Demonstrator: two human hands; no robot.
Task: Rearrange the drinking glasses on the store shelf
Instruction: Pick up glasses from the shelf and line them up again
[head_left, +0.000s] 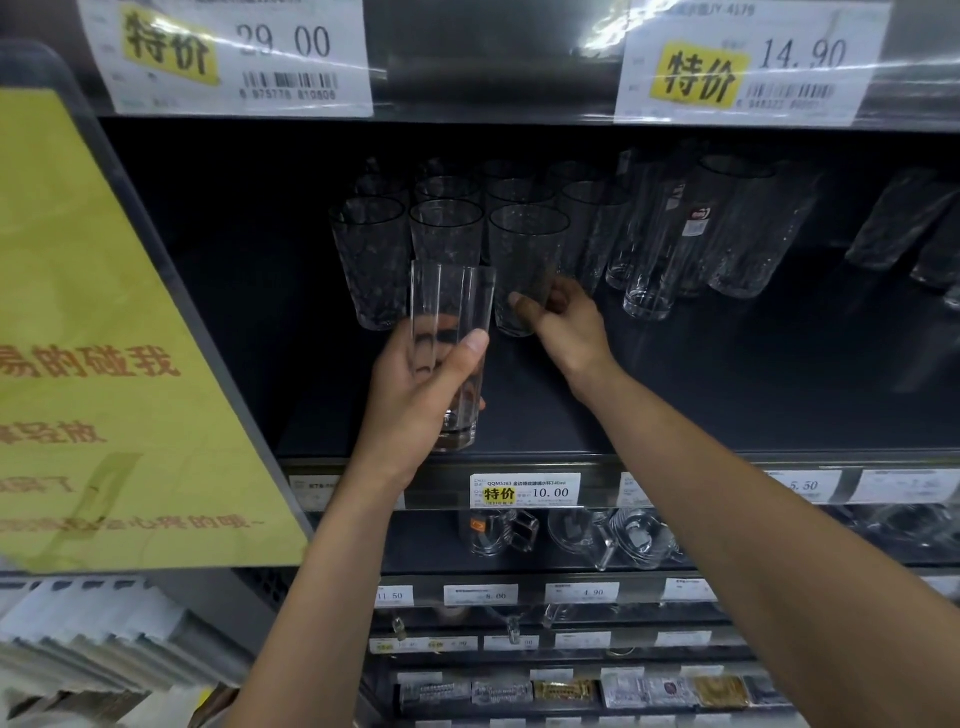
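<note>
The left hand (415, 395) was curled round a tall straight-sided glass (452, 301), thumb pressed on the near wall and the fingers showing through the clear glass from behind. The glass was upright near the front edge of the dark shelf (727, 395); whether its thick base touched the shelf or hung just above it could not be told.

The right hand (566, 322) reached further in and gripped a patterned tumbler (527, 249) low down, thumb on the near face and fingers wrapped round its right side. This tumbler was the rightmost of three in the front row and stood just behind and to the right of the tall glass, whose rim overlapped the middle tumbler in view.

More matching tumblers (447, 192) were ranked in rows behind them, toward the back of the shelf. To their right stood a cluster of taller glasses (649, 280), one bearing a small sticker (696, 223), and further right a few more glasses (898, 218) showed at the frame's edge.

On the shelf's front rail, a price tag (524, 491) read 10.00. Two larger price cards (234, 52) hung from the shelf above, and a yellow sign (104, 338) with red characters filled the left side. Glass mugs (634, 538) lay on the shelf below.
</note>
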